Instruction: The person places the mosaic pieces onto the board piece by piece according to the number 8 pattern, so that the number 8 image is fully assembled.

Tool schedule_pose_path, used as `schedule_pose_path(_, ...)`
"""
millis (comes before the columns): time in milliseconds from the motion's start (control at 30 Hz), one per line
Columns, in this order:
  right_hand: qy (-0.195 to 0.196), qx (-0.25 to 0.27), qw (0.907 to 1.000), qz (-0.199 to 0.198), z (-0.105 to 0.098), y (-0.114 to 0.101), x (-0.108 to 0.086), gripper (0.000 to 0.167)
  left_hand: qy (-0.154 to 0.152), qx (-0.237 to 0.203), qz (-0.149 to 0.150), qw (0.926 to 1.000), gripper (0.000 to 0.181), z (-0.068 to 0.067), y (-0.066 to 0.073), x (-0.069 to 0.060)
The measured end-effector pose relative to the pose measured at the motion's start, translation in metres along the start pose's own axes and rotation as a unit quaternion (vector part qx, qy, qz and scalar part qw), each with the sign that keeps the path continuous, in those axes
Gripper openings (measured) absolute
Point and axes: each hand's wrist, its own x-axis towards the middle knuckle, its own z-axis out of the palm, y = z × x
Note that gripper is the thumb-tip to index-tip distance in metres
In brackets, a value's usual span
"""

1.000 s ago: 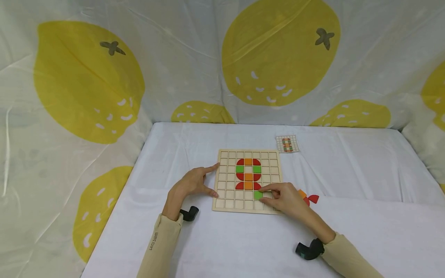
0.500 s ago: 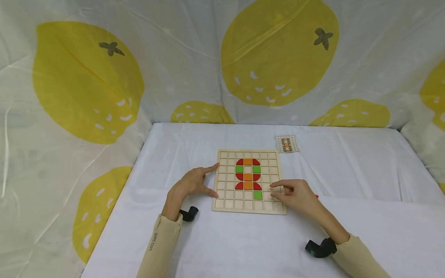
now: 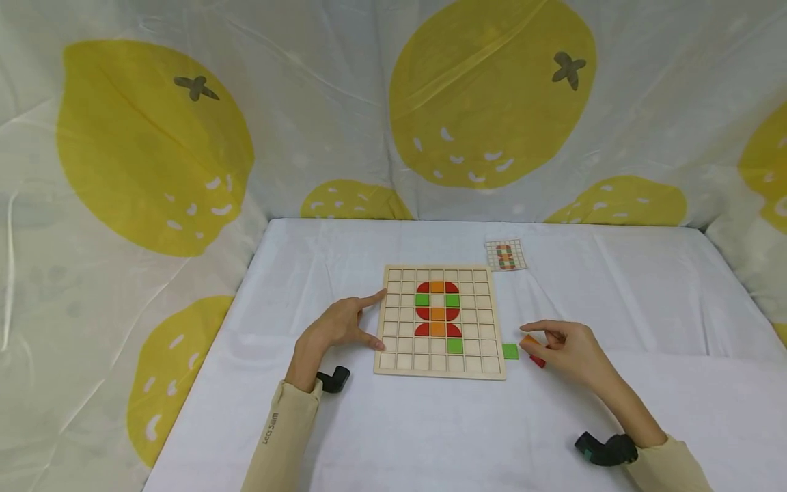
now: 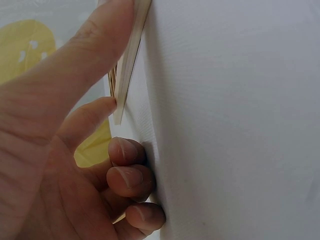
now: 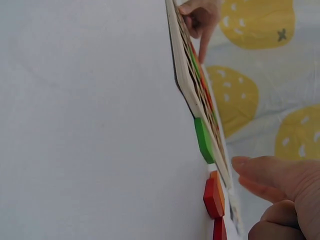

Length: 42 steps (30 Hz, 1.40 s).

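Observation:
A wooden grid board (image 3: 481,316) lies on the white cloth, with red, orange and green tiles set in its middle columns. At its left edge, my left hand (image 3: 338,321) touches the rim with thumb and index finger spread apart; the other fingers are bent in the left wrist view. Over the loose pieces right of the board hovers my right hand (image 3: 572,348), its thumb and index finger apart with nothing pinched. Below it are an orange tile (image 3: 533,339) and a red tile (image 5: 213,197), partly hidden in the head view. A green square tile (image 3: 510,352) lies beside the board's right edge.
A small pattern card (image 3: 506,255) lies behind the board's far right corner. White cloth (image 3: 393,430) covers the table, and a lemon-printed curtain (image 3: 344,102) stands behind and at the sides. Black wrist cameras (image 3: 609,449) sit on both wrists.
My right hand has let go of the green tile in the board's lower part and moved right, off the board, uncovering another green tile beside it. My left hand stays put.

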Motion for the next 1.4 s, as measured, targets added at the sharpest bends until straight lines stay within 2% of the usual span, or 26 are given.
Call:
schedule_pose_path(333,-0.037,0.000,0.9993,0.011,-0.015,0.015,-0.010,0.030,0.002,-0.004,-0.001,1.0000,0.114,0.000,0.000,0.000)
schedule_pose_path(733,-0.073,0.000,0.9973,0.003,-0.042,0.035,-0.015,0.031,0.001,0.003,-0.001,1.0000,0.114,0.000,0.000,-0.001)
schedule_pose_path(933,-0.059,-0.018,0.9981,-0.006,-0.037,0.040,-0.014,0.024,0.001,-0.002,-0.003,1.0000,0.114,0.000,0.001,-0.001)
schedule_pose_path(1200,0.001,-0.061,0.9979,0.022,-0.027,0.032,-0.012,0.026,0.004,-0.002,0.002,1.0000,0.115,0.000,0.000,-0.001)
schedule_pose_path(1300,-0.012,-0.058,0.9980,0.024,-0.027,0.031,-0.012,0.029,0.005,-0.002,0.004,1.0000,0.115,0.000,0.000,-0.001)
schedule_pose_path(1400,-0.046,-0.029,0.9985,0.007,-0.030,0.033,-0.012,0.033,0.005,-0.005,0.002,1.0000,0.115,0.000,0.000,-0.001)
